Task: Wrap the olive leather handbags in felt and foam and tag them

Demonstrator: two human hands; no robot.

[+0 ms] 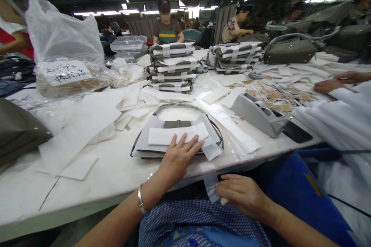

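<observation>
A grey handbag lies flat on the table in front of me, its handle looping toward the far side. A folded white padding sheet covers its middle, over a thinner white sheet. My left hand rests on the padding with fingers spread. Beyond the fingertips, a translucent strip hangs off the padding's right end. At the table's near edge, my right hand pinches the side of a strip of clear tape that hangs down from the edge.
A grey tape dispenser and a dark phone stand at right, above a blue bin. Wrapped bags are stacked behind. A plastic bag stands back left. A co-worker's hands reach in from the right.
</observation>
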